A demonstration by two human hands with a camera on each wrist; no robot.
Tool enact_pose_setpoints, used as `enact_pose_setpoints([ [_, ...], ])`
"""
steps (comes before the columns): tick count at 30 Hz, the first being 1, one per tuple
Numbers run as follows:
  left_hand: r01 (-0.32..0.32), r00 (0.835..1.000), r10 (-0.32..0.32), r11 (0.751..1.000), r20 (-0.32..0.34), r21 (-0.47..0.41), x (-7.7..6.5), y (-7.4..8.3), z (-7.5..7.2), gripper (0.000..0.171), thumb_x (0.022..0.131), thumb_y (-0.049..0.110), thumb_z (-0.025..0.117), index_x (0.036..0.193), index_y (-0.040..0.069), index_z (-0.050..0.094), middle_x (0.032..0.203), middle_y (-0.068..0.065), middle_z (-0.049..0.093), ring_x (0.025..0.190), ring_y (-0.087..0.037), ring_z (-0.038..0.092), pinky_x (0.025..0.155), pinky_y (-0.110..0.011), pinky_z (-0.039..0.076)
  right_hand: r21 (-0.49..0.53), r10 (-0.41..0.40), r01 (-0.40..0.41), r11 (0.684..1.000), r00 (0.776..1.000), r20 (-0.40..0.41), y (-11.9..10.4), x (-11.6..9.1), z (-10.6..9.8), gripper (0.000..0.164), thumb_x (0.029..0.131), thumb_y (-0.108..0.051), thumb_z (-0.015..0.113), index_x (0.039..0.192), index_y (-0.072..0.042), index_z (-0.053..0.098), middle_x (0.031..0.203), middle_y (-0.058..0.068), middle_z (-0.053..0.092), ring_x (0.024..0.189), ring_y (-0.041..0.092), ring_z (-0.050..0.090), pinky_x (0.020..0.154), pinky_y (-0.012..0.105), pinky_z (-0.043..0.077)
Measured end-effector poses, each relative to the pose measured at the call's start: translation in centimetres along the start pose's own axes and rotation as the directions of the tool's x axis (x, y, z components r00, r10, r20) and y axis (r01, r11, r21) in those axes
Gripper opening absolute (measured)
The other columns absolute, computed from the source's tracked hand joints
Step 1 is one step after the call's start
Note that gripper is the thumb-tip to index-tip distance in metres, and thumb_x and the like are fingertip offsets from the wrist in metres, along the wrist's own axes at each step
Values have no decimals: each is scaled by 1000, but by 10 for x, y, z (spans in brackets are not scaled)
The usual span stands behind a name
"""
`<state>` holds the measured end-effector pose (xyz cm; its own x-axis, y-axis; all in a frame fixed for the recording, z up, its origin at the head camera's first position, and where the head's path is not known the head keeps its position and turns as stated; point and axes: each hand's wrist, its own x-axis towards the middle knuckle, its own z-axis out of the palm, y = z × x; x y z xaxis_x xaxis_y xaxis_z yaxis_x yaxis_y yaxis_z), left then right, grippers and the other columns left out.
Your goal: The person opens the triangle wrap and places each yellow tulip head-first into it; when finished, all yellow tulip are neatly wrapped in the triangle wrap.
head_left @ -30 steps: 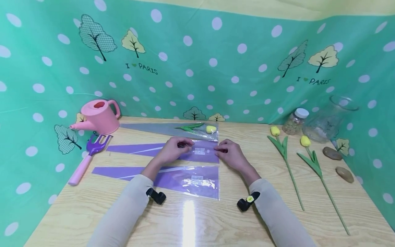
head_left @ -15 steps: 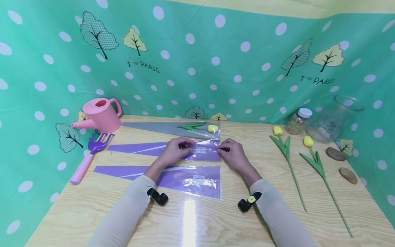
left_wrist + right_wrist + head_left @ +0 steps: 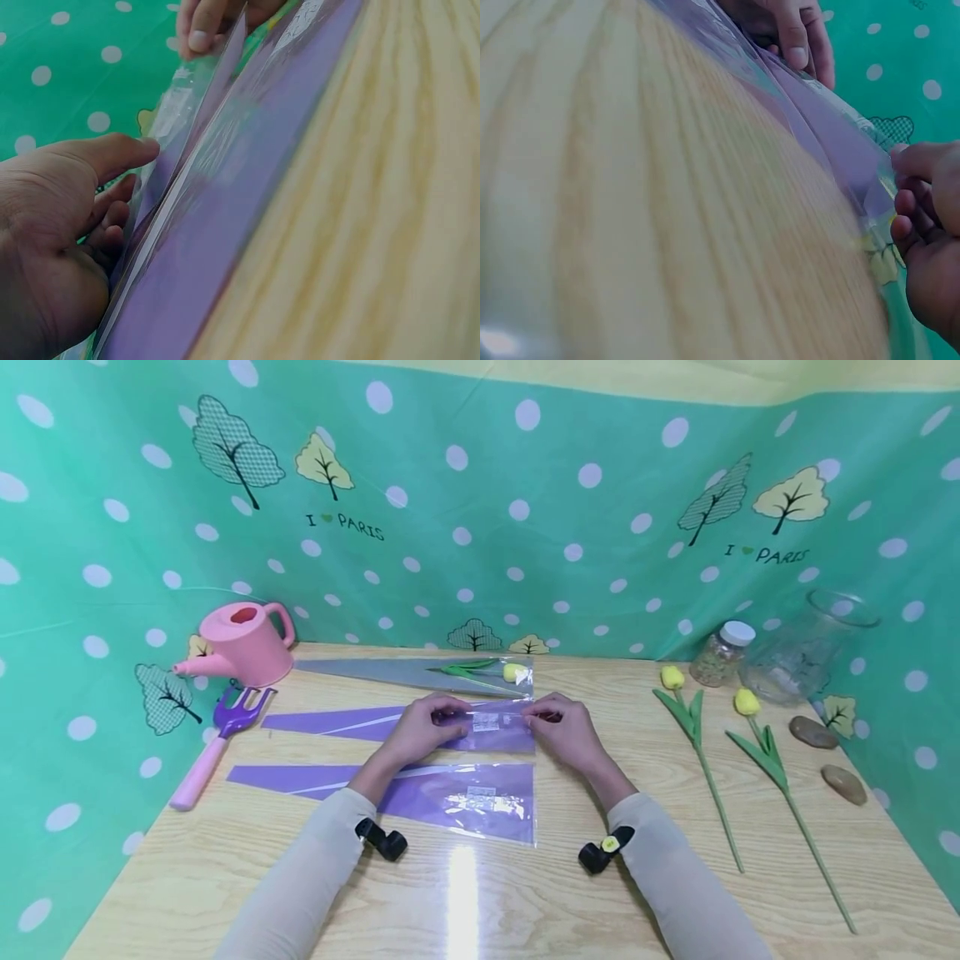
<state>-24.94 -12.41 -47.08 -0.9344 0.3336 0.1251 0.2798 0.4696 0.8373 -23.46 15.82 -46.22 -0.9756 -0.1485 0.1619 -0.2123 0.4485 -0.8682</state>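
A cone-shaped purple flower sleeve point(image 3: 498, 740) with a clear front lies in the middle of the table. At its far edge my left hand point(image 3: 422, 728) pinches the film, the thumb in front and fingers behind in the left wrist view. My right hand point(image 3: 564, 732) pinches the wide end's far corner between thumb and fingertips. In the left wrist view, the clear film point(image 3: 178, 112) stands raised between both hands. Nearer lies a second purple sleeve point(image 3: 435, 797), flat. Behind is a grey sleeve point(image 3: 375, 672) with a yellow tulip point(image 3: 514, 672) inside.
Two yellow tulips, one left point(image 3: 699, 747) and one right point(image 3: 780, 777), lie on the right. Behind them stand a lidded jar point(image 3: 720, 656) and a glass vase point(image 3: 795, 652), with two stones point(image 3: 813, 732) beside. On the left are a pink watering can point(image 3: 247, 647) and hand fork point(image 3: 217, 743).
The right hand's fingers have shifted slightly at the middle sleeve's corner, and the film there looks more lifted. The left hand has stayed in place.
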Motion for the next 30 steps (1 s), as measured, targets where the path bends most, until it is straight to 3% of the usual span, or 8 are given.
enact_pose_setpoints([
  [14, 31, 999, -31, 999, -31, -17, 1, 0, -1, 27, 87, 18, 84, 114, 19, 78, 118, 0, 74, 107, -18, 68, 94, -35, 56, 156, 21, -13, 988, 999, -45, -14, 0, 5, 12, 92, -10, 77, 103, -8, 80, 108, 9, 72, 98, 19, 64, 82, 19, 56],
  [20, 43, 998, -44, 999, -52, -24, 2, 2, -1, 20, 88, 18, 82, 108, 19, 80, 114, -1, 76, 104, -18, 69, 91, -32, 57, 166, 22, -13, 986, 998, -52, -17, 1, 4, 13, 92, -9, 76, 104, -9, 80, 108, 8, 71, 98, 18, 64, 82, 18, 56],
  [25, 63, 997, -64, 998, -51, -27, 2, 0, 1, 14, 90, 19, 80, 104, 21, 81, 111, 2, 77, 101, -16, 69, 89, -33, 57, 171, 57, -44, 984, 996, -70, -21, -4, -8, 18, 93, -9, 74, 111, -9, 77, 111, 10, 70, 99, 17, 63, 84, 17, 56],
  [30, 86, 994, -89, 995, -64, -44, 0, 3, 1, 13, 90, 18, 80, 104, 20, 81, 110, 1, 78, 100, -16, 70, 88, -32, 57, 195, 133, -109, 975, 985, -114, -19, -14, -33, 26, 95, -15, 74, 120, -5, 73, 116, 10, 71, 98, 11, 65, 84, 16, 56],
])
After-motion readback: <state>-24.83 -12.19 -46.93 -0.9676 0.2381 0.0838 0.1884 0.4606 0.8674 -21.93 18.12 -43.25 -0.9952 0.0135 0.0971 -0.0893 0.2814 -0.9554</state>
